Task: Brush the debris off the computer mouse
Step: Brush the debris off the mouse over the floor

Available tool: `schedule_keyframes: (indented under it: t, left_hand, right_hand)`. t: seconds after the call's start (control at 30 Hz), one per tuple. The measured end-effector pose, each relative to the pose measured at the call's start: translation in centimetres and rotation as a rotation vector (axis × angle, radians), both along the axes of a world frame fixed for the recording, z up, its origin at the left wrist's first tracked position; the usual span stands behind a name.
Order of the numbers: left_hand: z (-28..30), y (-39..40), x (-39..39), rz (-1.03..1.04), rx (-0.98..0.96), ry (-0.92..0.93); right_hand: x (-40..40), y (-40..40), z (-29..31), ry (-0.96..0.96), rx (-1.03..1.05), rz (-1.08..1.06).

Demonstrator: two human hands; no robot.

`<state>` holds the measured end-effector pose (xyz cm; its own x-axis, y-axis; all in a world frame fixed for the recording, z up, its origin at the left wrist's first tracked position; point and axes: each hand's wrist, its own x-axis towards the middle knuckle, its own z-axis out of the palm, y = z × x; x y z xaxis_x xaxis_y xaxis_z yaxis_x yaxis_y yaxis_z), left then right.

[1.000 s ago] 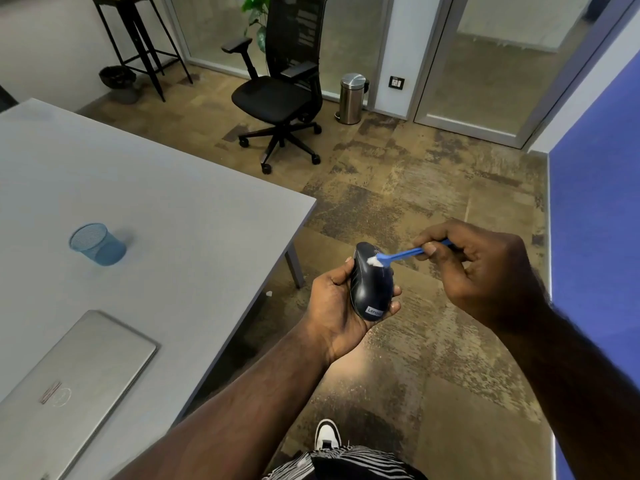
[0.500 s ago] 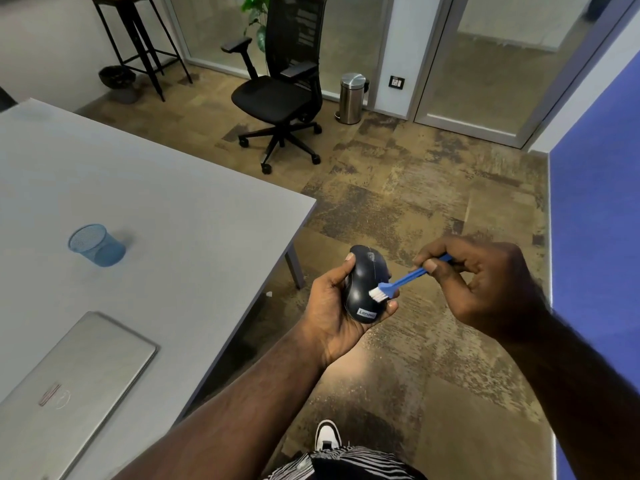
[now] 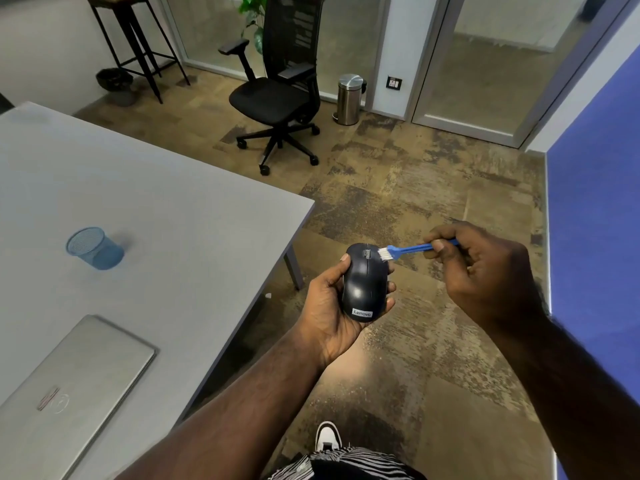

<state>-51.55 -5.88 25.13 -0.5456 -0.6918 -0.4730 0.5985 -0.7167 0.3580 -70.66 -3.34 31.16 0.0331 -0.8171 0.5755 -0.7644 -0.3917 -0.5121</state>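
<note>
A dark computer mouse [image 3: 364, 285] with a small label near its rear end rests upright in my left hand [image 3: 329, 306], out past the table's edge and above the floor. My thumb lies along its left side and my fingers wrap its right side. My right hand [image 3: 485, 271] pinches a small blue brush [image 3: 408, 250] by its handle. The white bristles touch the mouse's front right, just beside the scroll wheel.
A grey table [image 3: 173, 220] stands at the left, bearing a blue mesh cup [image 3: 95, 248] and a closed silver laptop [image 3: 65, 393]. A black office chair [image 3: 277, 95], a steel bin [image 3: 349, 98] and a tall stool [image 3: 135, 39] stand farther off. A blue wall [image 3: 595, 220] rises at the right.
The brush has swept from the mouse's lower right side up to its front near the scroll wheel. The mouse has tilted so that its top faces me more fully.
</note>
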Motion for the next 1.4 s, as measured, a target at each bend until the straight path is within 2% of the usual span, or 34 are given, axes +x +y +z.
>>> schedule_keyframes:
  t: [0.1,0.27,0.4,0.53,0.67,0.8,0.97,1.13,1.27,1.4]
  left_hand:
    - [-0.2,-0.1,0.2,0.012,-0.006,-0.020]
    - [-0.2,0.1,0.3,-0.018,-0.044,-0.050]
    - [-0.2,0.2,0.2,0.002,-0.044,-0.073]
    - [-0.2,0.4,0.2,-0.004,-0.064,-0.060]
    - [0.0,0.5,0.1,-0.009,-0.075,-0.069]
    - [0.1,0.6,0.1,-0.033,-0.103,-0.111]
    - [0.2,0.7,0.2,-0.043,-0.119,-0.139]
    - [0.1,0.8,0.2,-0.053,-0.132,-0.177]
    - [0.1,0.8,0.1,-0.046,-0.123,-0.176]
    - [0.2,0.8,0.1,-0.052,-0.119,-0.171]
  right_hand:
    - [0.1,0.1,-0.2,0.018,-0.003,0.034]
    - [-0.3,-0.5,-0.1,-0.034,0.046,-0.028]
    - [0.1,-0.1,-0.1,-0.061,0.039,0.053]
    - [-0.3,-0.6,-0.1,-0.065,0.049,-0.058]
    - [0.0,-0.4,0.1,-0.061,0.043,-0.014]
    - [0.2,-1.1,0.5,-0.063,0.064,-0.062]
    - [0.7,-1.2,0.8,-0.024,0.068,0.050]
    - [0.7,-1.4,0.9,-0.045,0.066,0.014]
    - [0.9,-1.1,1.0,-0.010,0.061,0.102]
    - [0.5,-1.3,1.1,-0.024,0.063,0.024]
